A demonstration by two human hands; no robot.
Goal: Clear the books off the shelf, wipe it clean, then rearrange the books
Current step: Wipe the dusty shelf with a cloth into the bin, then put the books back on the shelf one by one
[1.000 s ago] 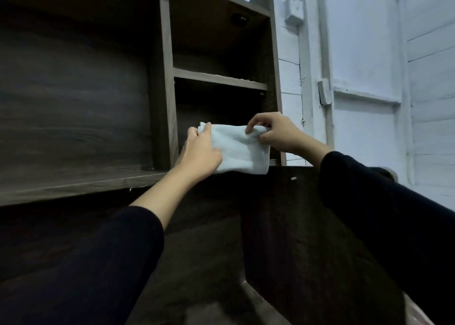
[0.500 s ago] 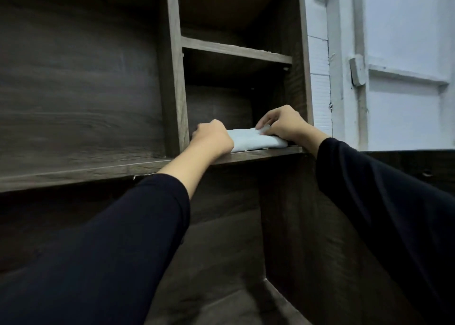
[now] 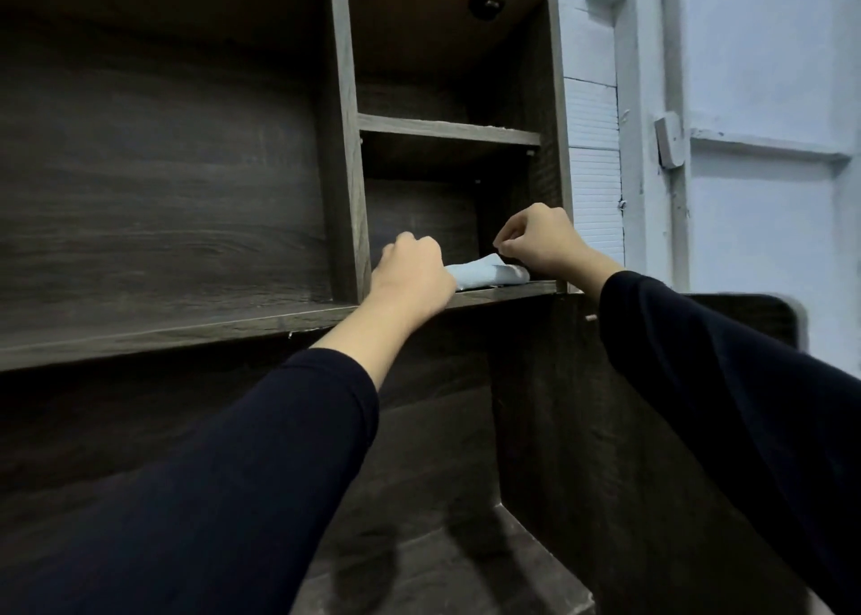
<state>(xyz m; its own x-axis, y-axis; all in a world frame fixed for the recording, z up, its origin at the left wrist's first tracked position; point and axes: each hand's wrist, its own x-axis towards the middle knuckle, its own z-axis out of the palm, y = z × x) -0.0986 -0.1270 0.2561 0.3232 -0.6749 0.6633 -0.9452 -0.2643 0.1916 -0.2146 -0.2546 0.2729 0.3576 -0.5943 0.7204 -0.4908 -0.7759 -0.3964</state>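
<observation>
A folded pale blue cloth lies flat on the lower board of the dark wooden shelf, in the narrow right-hand compartment. My left hand rests on the cloth's left end with fingers curled over it. Just above the cloth's right end, my right hand pinches its corner with bent fingers. No books are in view.
An upper board crosses the same compartment. A vertical divider separates it from a wide left bay. White panelled wall stands to the right. A desk surface lies below.
The cloth went from held up in front of the shelf to lying flat on the lower board. Both hands followed it down; the right hand has now lifted slightly at the corner.
</observation>
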